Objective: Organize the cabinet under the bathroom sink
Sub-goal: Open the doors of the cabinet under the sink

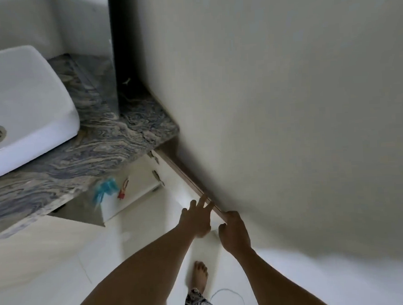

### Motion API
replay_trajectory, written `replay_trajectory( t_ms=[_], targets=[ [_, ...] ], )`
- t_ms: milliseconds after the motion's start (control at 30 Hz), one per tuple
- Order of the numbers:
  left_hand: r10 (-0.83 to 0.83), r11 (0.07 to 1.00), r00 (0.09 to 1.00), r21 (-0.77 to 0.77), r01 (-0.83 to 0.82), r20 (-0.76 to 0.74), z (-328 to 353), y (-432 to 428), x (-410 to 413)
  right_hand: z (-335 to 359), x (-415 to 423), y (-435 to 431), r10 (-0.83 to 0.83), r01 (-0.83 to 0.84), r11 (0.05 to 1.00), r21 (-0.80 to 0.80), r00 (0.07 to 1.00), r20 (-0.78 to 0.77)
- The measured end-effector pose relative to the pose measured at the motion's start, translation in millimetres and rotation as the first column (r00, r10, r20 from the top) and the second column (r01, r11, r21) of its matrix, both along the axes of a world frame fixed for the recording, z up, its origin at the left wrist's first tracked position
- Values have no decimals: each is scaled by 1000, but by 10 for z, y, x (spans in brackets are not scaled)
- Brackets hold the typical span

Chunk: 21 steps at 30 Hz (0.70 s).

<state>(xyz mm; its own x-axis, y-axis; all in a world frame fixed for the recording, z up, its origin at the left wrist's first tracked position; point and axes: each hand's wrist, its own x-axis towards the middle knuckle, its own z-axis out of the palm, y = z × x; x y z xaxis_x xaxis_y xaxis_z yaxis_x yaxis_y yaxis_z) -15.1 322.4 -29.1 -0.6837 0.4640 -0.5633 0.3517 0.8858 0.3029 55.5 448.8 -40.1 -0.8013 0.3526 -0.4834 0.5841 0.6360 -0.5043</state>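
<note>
The white cabinet door (184, 176) under the marbled countertop (114, 138) stands swung open, close to the wall. My left hand (195, 221) touches the door's brown top edge with straight fingers. My right hand (233, 233) curls over the door's outer top corner and grips it. Inside the open cabinet (136, 180) I see a blurred blue item (106, 188) and a small red item (124, 192); the rest of the inside is hidden under the counter.
A white basin (23, 104) sits on the counter at left. The grey wall (287, 100) fills the right side. My bare foot (199, 275) stands on the white tiled floor, beside a thin looped cord (228, 292).
</note>
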Motion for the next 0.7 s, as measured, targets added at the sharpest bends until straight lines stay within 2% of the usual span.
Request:
replay_trajectory(
  t_ms=[200, 367, 533, 700],
  targets=[
    [55, 997, 999, 51, -55, 1, -28, 89, -75, -49, -179, 222, 121, -122, 989, 79, 992, 26],
    [264, 960, 965, 92, -263, 2, 27, -379, -39, 12, -397, -10, 285, -269, 953, 141, 952, -111],
    [557, 830, 830, 64, -555, -34, 117, -1365, 183, 182, -718, -749, 489, -486, 872, 58, 863, -129],
    [768, 637, 636, -8, -771, -74, 157, -2609, 559, 200, -858, -1944, 697, -703, 711, 10, 703, -140]
  ],
)
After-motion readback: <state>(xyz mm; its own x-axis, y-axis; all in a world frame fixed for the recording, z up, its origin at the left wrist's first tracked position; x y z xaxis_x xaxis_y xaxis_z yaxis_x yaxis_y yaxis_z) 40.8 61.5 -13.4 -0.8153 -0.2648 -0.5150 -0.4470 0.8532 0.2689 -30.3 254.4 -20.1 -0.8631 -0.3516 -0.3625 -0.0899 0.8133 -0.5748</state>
